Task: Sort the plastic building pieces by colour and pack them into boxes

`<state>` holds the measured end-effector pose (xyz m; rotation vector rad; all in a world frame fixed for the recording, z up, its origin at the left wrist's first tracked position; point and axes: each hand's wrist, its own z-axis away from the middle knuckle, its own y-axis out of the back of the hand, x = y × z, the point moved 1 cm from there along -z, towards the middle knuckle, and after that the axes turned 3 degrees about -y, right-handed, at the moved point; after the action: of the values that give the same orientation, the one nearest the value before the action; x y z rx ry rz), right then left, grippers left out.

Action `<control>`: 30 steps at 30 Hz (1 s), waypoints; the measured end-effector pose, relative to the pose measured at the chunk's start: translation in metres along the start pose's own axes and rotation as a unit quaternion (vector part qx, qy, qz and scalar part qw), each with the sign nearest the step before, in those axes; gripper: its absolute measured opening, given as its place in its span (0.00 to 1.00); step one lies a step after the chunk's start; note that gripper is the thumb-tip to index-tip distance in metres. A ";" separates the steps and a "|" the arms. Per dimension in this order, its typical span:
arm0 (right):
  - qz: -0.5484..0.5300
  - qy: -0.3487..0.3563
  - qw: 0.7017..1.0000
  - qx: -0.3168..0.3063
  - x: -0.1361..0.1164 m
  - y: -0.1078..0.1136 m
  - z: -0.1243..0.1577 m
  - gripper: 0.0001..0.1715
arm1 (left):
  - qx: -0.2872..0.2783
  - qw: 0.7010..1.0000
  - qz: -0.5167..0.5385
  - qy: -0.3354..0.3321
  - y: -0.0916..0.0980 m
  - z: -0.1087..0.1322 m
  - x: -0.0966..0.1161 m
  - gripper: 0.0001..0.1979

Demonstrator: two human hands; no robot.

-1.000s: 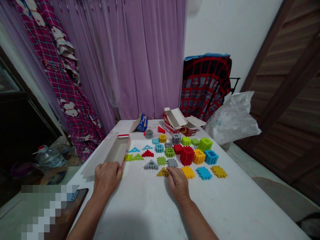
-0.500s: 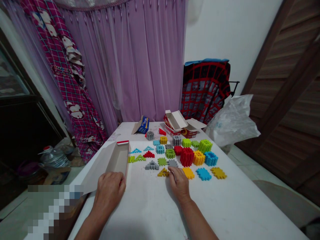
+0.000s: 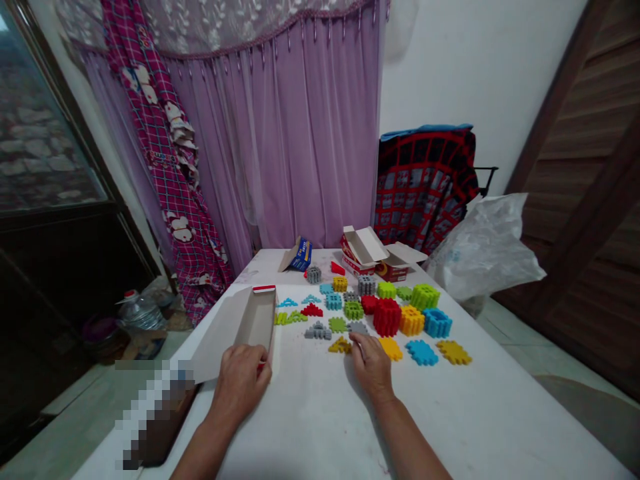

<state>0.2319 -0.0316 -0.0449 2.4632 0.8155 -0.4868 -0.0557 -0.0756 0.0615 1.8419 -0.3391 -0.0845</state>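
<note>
My left hand (image 3: 243, 377) is closed over the near end of a long, open cardboard box (image 3: 257, 320) with a pale inside; a bit of its red edge shows by my thumb. My right hand (image 3: 373, 367) rests on the table with its fingers curled together, their tips beside an olive-yellow triangular toy piece (image 3: 340, 345). Anything inside those fingers is hidden. Just beyond lie a grey flat piece (image 3: 357, 328), a green flat piece (image 3: 337, 325) and a grey toothed piece (image 3: 318, 331). To the right are a yellow flat tile (image 3: 391, 349) and a blue flat tile (image 3: 421, 352).
Red (image 3: 387, 317), orange (image 3: 412, 321) and blue block cubes (image 3: 437, 323) stand on the white table (image 3: 310, 427), with several smaller pieces behind. Farther back are a blue box (image 3: 302, 255) and open red boxes (image 3: 357, 257). A plastic bag (image 3: 485, 240) bulges at the right edge.
The whole view has shifted, so everything appears farther right and slightly lower. Both hands keep about the same places beside the box and the olive-yellow piece.
</note>
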 end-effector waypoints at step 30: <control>0.065 0.018 0.996 -0.052 0.003 0.009 0.002 0.14 | 0.262 0.950 -0.041 -0.162 -0.041 0.014 -0.022 0.19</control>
<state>0.2398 -0.0378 -0.0454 2.4155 0.6715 -0.3450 -0.0720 -0.0722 0.0164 2.3754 -0.5533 -0.3901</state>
